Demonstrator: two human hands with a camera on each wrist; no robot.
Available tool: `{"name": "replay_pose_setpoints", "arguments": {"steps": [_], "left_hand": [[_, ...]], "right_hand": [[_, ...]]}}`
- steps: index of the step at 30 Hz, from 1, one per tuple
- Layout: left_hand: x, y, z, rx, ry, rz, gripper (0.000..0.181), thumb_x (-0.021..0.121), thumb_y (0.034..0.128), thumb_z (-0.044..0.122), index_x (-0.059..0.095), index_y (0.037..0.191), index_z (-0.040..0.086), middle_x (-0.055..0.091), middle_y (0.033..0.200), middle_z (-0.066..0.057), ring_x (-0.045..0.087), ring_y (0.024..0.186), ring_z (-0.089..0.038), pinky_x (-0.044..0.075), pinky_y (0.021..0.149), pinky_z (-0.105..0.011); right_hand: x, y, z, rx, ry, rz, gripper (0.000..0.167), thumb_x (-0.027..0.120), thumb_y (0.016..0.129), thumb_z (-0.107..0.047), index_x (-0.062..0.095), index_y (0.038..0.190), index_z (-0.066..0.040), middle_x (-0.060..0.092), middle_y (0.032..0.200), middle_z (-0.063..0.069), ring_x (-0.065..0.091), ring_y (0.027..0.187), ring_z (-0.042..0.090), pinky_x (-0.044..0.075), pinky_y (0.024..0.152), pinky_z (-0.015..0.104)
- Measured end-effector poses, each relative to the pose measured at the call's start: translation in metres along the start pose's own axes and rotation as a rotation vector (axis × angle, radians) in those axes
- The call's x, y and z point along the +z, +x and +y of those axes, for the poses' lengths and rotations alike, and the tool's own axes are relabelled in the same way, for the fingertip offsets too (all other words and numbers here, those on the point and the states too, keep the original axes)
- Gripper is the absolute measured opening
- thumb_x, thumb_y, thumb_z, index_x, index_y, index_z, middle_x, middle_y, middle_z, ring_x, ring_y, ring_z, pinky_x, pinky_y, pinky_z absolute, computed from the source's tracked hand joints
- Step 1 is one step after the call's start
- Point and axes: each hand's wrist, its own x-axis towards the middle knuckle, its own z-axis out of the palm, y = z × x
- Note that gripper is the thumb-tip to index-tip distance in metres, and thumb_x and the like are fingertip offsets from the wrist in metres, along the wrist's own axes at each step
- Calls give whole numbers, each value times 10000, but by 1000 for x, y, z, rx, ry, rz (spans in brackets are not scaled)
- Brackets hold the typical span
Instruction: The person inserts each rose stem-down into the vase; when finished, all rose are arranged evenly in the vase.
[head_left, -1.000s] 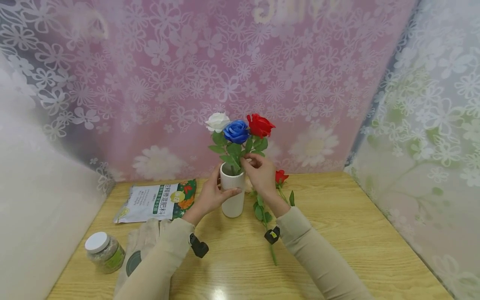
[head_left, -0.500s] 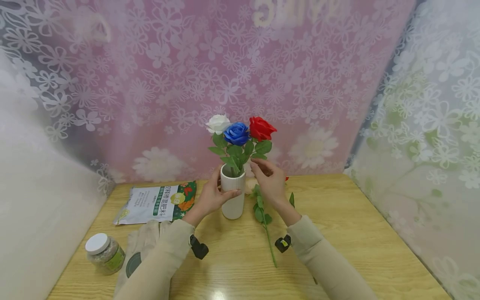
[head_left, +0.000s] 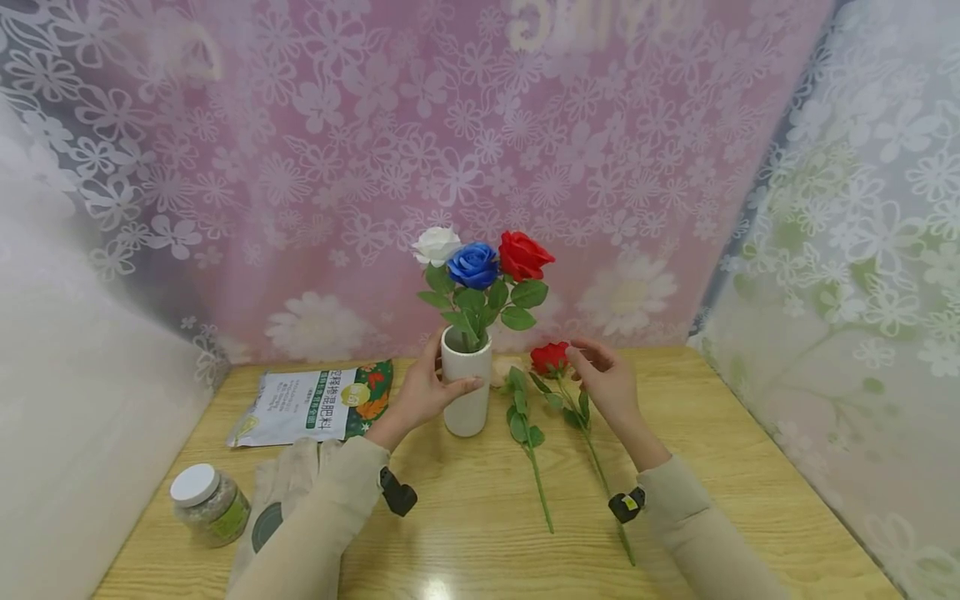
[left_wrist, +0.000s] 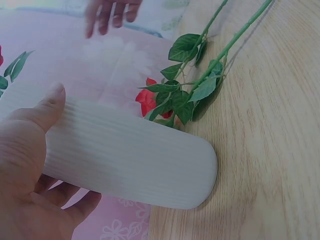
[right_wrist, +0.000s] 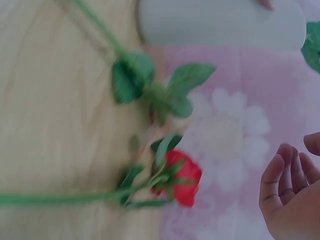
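My left hand grips the white ribbed vase, thumb on the near side and fingers round the other. Out of the vase rise a white rose, a blue rose and a red rose with green leaves. My right hand holds nothing; its fingers are loosely bent. It hovers above a second red rose lying on the table, apart from it in the right wrist view. Between that rose and the vase lies a pale rose, its head partly hidden.
On the left of the wooden table lie a printed bag, a lidded jar and light gloves partly under my left sleeve. A pink flowered curtain hangs behind the table.
My right hand has left the upright red rose's stem and moved right and down to the red rose on the table. The left hand stays on the vase.
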Motion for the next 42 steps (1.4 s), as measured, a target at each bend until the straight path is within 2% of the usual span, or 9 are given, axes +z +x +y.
{"name": "replay_pose_setpoints", "arguments": {"steps": [3,9,16,18,22,30,35,42], "left_hand": [[0,1,-1,0,-6,-3,959,877,895,283,282,1648,269,534,1542,-90,590,1375,-402,576,1012,-577],[1,2,-4,14,-18,-2,959,871,902,277,274,1653,255,527,1552,-99,585,1376,-411,574,1012,-584],[1,1,-4,9,-17,0,967,874,899,287,273,1656,246,534,1545,-98,589,1373,-403,576,1009,-582],[1,1,-3,4,-16,-1,975,873,899,293,265,1660,249,534,1546,-98,587,1375,-400,578,1007,-579],[1,0,-3,-2,-19,-1,976,873,899,295,262,1660,267,533,1547,-93,587,1376,-397,576,1009,-582],[1,1,-4,-2,-15,-3,981,874,898,294,258,1661,266,529,1549,-94,581,1384,-404,574,1012,-587],[0,1,-4,4,-22,-2,970,876,896,285,271,1654,274,529,1547,-94,579,1384,-411,572,1013,-594],[0,0,-3,5,-21,-2,963,878,894,287,279,1648,291,531,1545,-85,582,1382,-405,570,1017,-594]], "right_hand": [[-13,-3,14,12,-37,0,393,706,1030,-377,726,1301,-93,700,834,-200,664,710,42,581,639,239],[-34,-11,38,8,-105,-68,380,702,1039,-325,732,1272,-26,745,901,-153,704,750,91,619,659,314],[-50,-25,57,48,-171,-151,409,706,1038,-287,703,1304,24,767,1124,171,746,818,269,644,677,389],[-53,-29,62,55,-192,-173,414,700,1041,-274,690,1319,32,746,1174,228,747,817,297,644,672,391],[-57,-34,69,71,-212,-212,440,708,1036,-267,669,1341,47,734,1182,254,748,822,306,644,660,394],[-58,-41,78,119,-181,-268,446,737,1014,-217,656,1337,78,747,1122,247,756,810,244,637,634,371],[-56,-43,82,143,-145,-303,439,734,1009,-161,635,1341,108,739,1154,276,773,815,230,648,669,353],[-53,-45,83,233,-14,-435,522,706,1009,-81,508,1411,187,701,1176,327,766,870,253,666,739,411]]}}
